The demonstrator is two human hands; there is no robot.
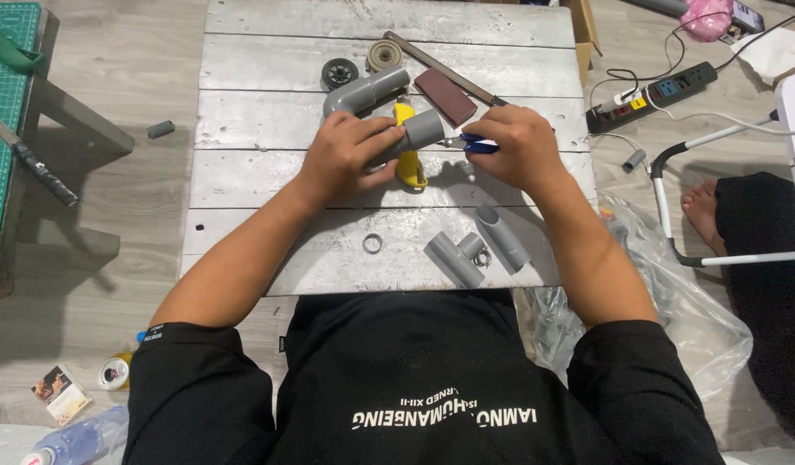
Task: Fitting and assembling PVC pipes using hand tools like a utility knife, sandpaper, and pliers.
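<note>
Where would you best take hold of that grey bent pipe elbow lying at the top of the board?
Probably around the straight upper leg of the grey elbow, coming from above. That leg lies flat on the white board with open space on its far side, so fingers could close across its round body. The bend end sits close to the left hand and a yellow tool, so it looks more crowded.

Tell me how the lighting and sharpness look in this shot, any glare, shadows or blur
Head view: even, soft light; mild sheen on the whitewashed board, no harsh glare. Left hand on the grey pipe piece and right hand on the blue-handled tool cast soft shadows toward the body. Focus is sharp throughout; slight wide-angle bending at the edges.
</note>
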